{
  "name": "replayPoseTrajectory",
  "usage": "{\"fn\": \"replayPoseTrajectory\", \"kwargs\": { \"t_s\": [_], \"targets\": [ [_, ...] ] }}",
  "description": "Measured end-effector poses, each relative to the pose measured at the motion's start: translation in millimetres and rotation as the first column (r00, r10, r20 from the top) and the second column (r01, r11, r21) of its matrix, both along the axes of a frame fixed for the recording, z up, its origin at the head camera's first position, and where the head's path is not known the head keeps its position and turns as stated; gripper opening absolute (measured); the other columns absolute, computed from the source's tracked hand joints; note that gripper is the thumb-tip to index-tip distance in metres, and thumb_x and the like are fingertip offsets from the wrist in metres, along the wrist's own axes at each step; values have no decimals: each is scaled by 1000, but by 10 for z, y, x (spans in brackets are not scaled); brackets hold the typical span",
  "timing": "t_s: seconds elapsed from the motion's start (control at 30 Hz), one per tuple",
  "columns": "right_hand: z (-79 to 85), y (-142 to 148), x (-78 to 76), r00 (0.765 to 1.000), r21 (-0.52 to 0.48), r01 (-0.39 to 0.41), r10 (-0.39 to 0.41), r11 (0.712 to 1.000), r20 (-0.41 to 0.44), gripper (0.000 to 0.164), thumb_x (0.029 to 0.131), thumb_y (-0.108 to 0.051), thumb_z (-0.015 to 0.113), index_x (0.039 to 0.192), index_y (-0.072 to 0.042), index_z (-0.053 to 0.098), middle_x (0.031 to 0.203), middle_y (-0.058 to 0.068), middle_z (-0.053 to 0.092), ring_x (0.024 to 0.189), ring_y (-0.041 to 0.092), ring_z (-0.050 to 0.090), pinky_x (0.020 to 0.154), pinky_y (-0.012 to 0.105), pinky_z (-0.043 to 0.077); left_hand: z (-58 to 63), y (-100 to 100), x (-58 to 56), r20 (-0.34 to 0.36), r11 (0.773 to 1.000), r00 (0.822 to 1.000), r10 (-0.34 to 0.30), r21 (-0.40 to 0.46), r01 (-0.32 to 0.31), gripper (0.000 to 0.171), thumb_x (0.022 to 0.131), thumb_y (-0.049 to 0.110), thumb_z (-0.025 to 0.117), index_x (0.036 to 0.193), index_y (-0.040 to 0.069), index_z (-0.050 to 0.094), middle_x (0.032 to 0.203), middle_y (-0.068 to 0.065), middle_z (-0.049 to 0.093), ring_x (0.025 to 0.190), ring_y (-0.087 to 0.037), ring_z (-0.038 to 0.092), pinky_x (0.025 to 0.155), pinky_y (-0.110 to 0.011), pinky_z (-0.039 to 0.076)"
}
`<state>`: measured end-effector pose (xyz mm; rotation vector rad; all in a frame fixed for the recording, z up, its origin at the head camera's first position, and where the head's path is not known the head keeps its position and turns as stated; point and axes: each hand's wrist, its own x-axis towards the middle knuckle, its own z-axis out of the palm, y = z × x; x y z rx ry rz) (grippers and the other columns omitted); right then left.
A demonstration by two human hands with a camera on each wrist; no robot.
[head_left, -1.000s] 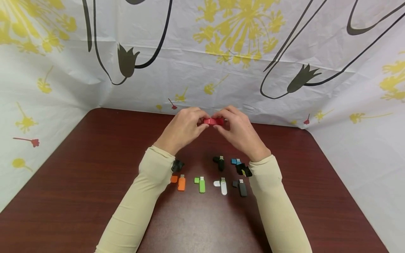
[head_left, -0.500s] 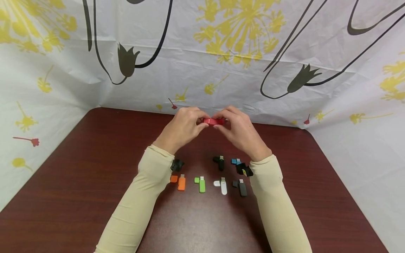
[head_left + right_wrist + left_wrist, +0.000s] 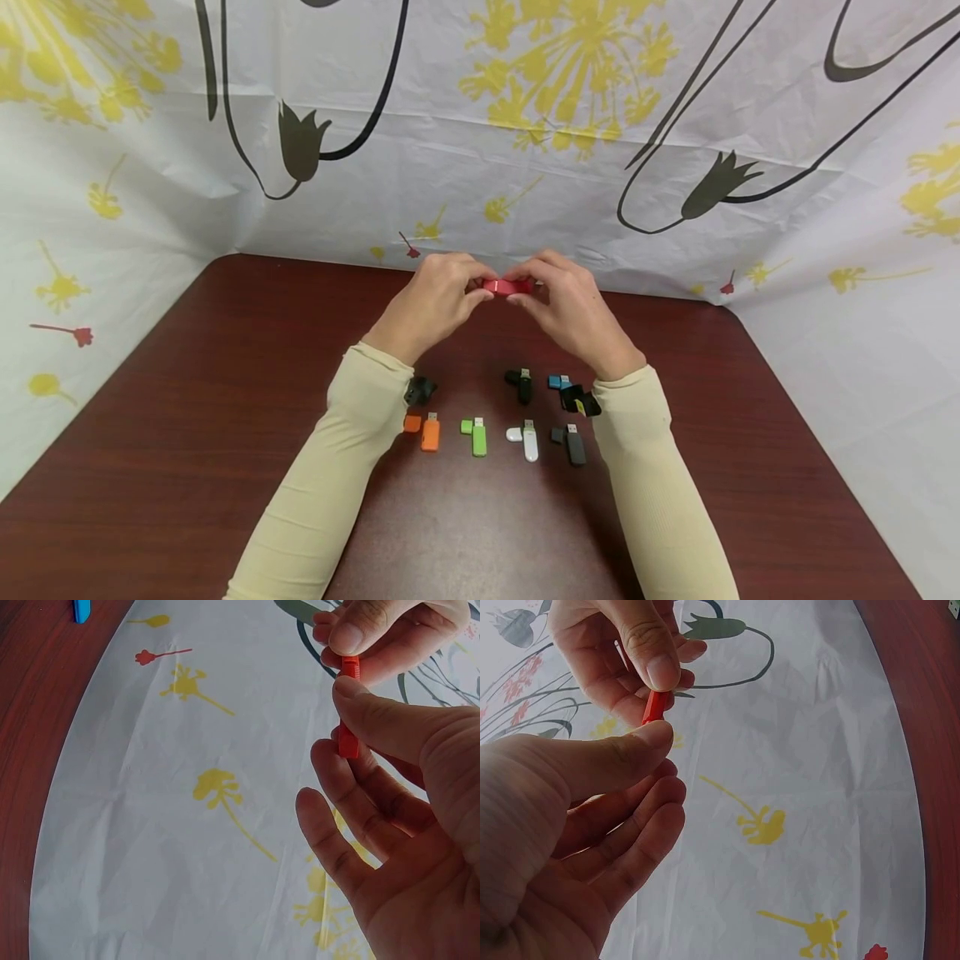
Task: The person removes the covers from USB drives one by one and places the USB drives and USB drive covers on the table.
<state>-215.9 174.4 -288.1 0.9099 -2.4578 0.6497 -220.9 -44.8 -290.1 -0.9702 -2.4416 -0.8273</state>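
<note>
Both hands meet over the far part of the table, each pinching one end of a small red USB flash drive. My left hand has thumb and fingertips on its left end. On the other end is my right hand, with its lower fingers spread loosely in the right wrist view. There the red stick shows a ridged part near the left thumb. Fingers cover much of the stick, so I cannot tell whether its cap is on.
Nearer on the dark red table lie several uncapped drives beside their caps: orange, green, white, grey, black and a partly covered blue one. A patterned white sheet hangs behind.
</note>
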Motion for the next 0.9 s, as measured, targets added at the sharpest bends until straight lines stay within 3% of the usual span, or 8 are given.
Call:
{"fn": "replayPoseTrajectory", "kwargs": {
  "t_s": [0.9],
  "targets": [
    [-1,15,-17,1000,3,5,-5,1000,-3,25,91,-6,87,115,-6,80,110,11,74,95,29,71,81,44,60,-5,-1,-14,3,1000,1000,2,9,-2,21,97,9,80,116,-2,81,109,-16,81,93,-26,75,84,-36,64]
  ]
}}
